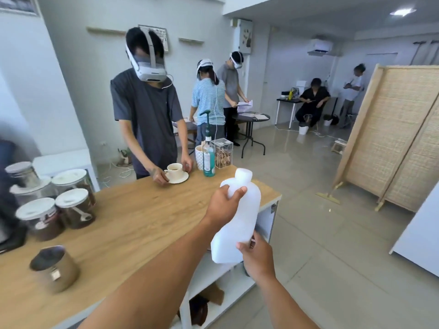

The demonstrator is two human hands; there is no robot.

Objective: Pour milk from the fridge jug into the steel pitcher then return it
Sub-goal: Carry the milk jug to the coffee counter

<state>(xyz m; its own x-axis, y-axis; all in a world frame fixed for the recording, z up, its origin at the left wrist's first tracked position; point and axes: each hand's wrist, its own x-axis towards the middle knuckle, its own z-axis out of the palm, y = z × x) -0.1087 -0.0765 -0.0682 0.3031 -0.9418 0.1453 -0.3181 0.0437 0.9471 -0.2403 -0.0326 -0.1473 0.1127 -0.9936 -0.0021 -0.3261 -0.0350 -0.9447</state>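
I hold the white plastic milk jug (240, 222) in the air above the right end of the wooden counter (133, 222). It is upright, tilted slightly, with its white cap on. My left hand (224, 203) grips its upper body below the neck. My right hand (257, 256) holds its lower right corner from underneath. The steel pitcher (55, 267) stands on the counter at the lower left, blurred, mouth up, well apart from the jug.
Several lidded glass jars (59, 205) stand at the counter's left. A person in a headset holds a cup on a saucer (175, 175) at the far side, next to a pump bottle (209, 157). A white fridge (420, 233) is at right, beside a wicker screen (392, 136).
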